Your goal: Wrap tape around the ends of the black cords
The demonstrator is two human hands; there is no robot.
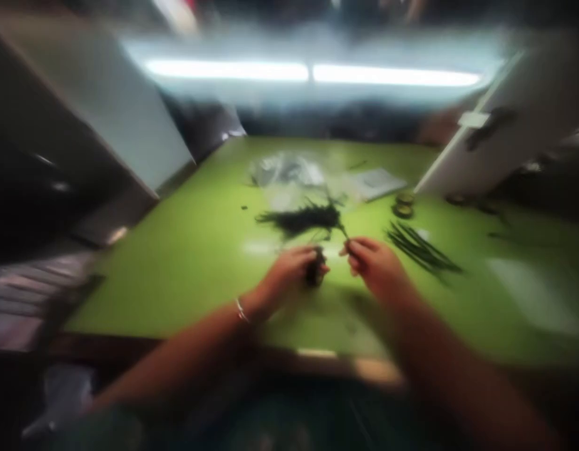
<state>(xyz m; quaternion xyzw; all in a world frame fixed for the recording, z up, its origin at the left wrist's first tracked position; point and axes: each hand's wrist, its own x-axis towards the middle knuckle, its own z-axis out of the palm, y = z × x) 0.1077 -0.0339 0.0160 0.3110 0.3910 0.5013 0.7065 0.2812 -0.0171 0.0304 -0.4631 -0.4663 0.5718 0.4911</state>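
Observation:
My left hand (294, 269), with a bracelet at the wrist, is closed around a small dark roll-like object (315, 268); blur hides its exact kind. My right hand (371, 260) pinches the end of a thin dark strand (344, 233) between thumb and fingers. That strand leads up toward a heap of short dark strands (303, 219), which lies on the green table (186, 269) just beyond both hands. A separate bundle of long dark strips (421, 247) rests to the right of my right hand.
Clear plastic bags (289, 169) lie behind the heap, beside a white flat packet (378, 183). Small round rolls (403, 205) stand at the right. Upright panels (130, 119) border the left and right sides, and lit tubes (228, 70) cross the back.

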